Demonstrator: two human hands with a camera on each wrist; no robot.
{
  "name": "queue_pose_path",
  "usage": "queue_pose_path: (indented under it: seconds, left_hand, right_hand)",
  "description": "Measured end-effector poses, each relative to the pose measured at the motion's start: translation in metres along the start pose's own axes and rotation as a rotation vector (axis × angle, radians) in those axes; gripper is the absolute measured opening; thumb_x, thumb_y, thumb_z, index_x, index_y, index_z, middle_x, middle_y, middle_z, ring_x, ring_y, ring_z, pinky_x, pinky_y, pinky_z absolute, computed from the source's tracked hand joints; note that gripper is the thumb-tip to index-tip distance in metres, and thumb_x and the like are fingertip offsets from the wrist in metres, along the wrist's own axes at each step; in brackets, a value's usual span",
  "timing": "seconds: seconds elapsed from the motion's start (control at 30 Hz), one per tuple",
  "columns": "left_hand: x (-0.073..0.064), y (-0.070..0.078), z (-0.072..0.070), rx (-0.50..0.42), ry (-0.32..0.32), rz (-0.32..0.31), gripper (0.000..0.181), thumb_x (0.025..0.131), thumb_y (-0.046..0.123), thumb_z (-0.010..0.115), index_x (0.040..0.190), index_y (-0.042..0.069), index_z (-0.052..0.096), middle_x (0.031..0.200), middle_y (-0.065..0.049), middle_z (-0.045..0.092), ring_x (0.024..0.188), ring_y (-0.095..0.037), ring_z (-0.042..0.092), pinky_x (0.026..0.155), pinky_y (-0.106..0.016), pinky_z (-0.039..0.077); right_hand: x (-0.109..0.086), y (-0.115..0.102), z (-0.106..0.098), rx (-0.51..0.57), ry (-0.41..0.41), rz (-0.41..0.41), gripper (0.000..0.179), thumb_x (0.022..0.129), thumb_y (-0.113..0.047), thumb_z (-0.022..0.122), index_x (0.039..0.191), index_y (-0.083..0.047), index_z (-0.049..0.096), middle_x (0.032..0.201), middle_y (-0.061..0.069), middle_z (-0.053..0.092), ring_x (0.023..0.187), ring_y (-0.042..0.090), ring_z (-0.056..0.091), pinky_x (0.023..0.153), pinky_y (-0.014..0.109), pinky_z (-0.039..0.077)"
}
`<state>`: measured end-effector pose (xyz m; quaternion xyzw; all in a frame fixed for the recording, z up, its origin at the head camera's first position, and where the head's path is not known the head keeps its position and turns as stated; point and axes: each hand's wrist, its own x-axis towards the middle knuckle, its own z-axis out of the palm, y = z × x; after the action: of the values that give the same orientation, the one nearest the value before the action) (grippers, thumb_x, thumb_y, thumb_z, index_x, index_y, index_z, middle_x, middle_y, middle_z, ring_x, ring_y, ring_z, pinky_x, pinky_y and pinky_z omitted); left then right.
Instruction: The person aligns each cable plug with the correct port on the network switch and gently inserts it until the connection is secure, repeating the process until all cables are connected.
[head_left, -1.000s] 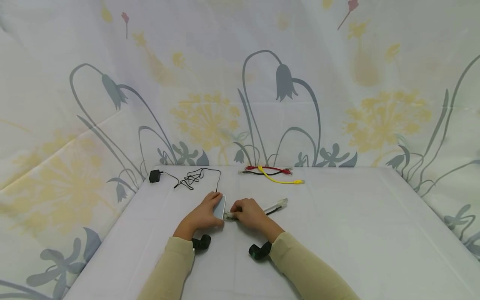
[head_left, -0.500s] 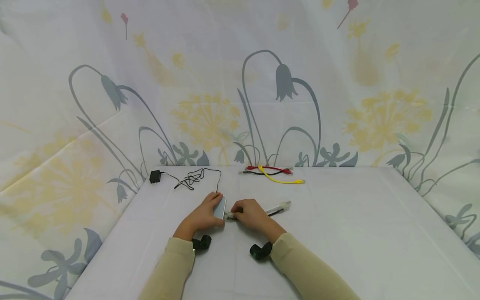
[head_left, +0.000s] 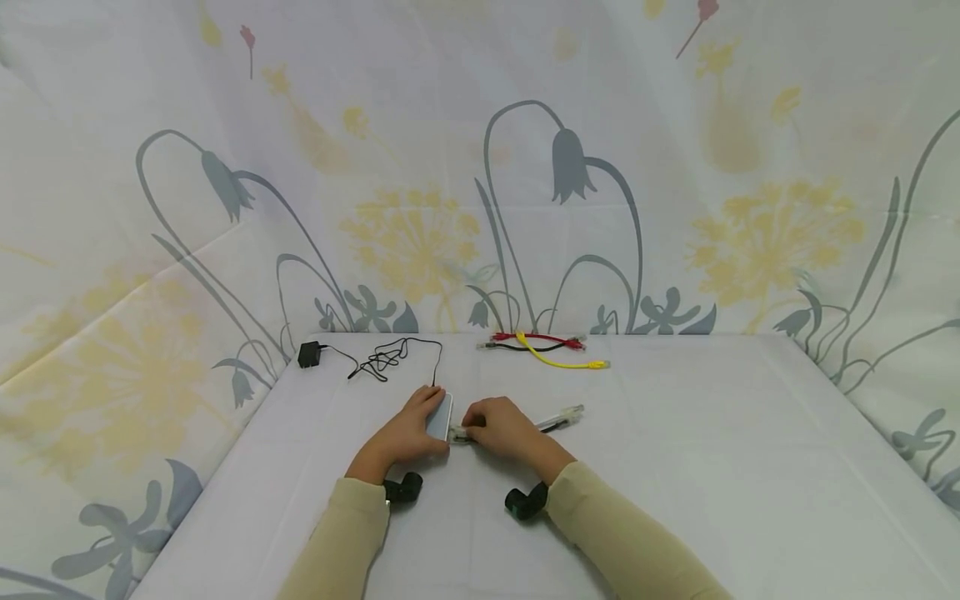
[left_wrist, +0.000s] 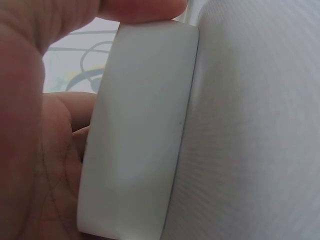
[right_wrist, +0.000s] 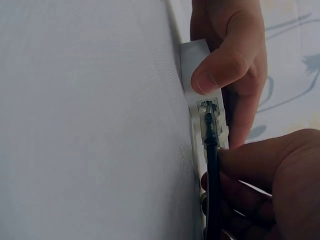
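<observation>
My left hand (head_left: 405,429) grips a small white network switch (head_left: 441,417), thumb on the near end and fingers round the far side. The switch's plain pale face (left_wrist: 137,130) fills the middle of the left wrist view, close against the tabletop. My right hand (head_left: 504,429) pinches a network cable just behind its clear plug, to the right of the switch. In the right wrist view a black network cable (right_wrist: 213,185) runs along those fingertips, its clear plug (right_wrist: 209,122) at the port side of the switch. Loose white and black cable ends (head_left: 572,415) stick out beyond my right hand.
A black power adapter (head_left: 309,354) lies at the back left, its thin tangled cord (head_left: 384,357) leading to the switch. Red (head_left: 551,338), black (head_left: 506,346) and yellow (head_left: 558,362) network cables lie crossed at the back edge. A flowered curtain (head_left: 480,167) hangs behind the white table (head_left: 712,467).
The loose cable ends beyond my right hand have swung slightly right and nearer. My right wrist has shifted a little to the right; the left hand still holds the switch in place.
</observation>
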<state>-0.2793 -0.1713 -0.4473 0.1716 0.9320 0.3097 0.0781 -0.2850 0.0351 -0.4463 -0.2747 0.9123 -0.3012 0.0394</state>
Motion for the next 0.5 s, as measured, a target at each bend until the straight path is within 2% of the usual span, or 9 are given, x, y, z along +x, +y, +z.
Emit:
queue_pose_path:
  seconds: [0.3, 0.5]
  left_hand:
    - [0.001, -0.001, -0.001, -0.015, 0.004, 0.016, 0.097, 0.066, 0.020, 0.073, 0.152, 0.004, 0.031, 0.160, -0.010, 0.025, 0.151, -0.032, 0.011, 0.116, -0.050, 0.025]
    - [0.000, -0.001, -0.001, -0.019, -0.008, 0.023, 0.096, 0.068, 0.020, 0.072, 0.152, 0.004, 0.029, 0.160, -0.011, 0.023, 0.151, -0.032, 0.010, 0.116, -0.051, 0.025]
  right_hand:
    - [0.007, 0.000, -0.010, -0.032, -0.077, -0.022, 0.014, 0.092, -0.020, 0.062, 0.096, -0.014, 0.073, 0.090, -0.005, 0.070, 0.085, 0.009, 0.061, 0.080, 0.031, 0.050]
    - [0.012, 0.004, -0.015, -0.053, -0.097, -0.028, 0.015, 0.093, -0.022, 0.061, 0.098, -0.014, 0.073, 0.093, -0.004, 0.071, 0.089, 0.012, 0.063, 0.083, 0.033, 0.051]
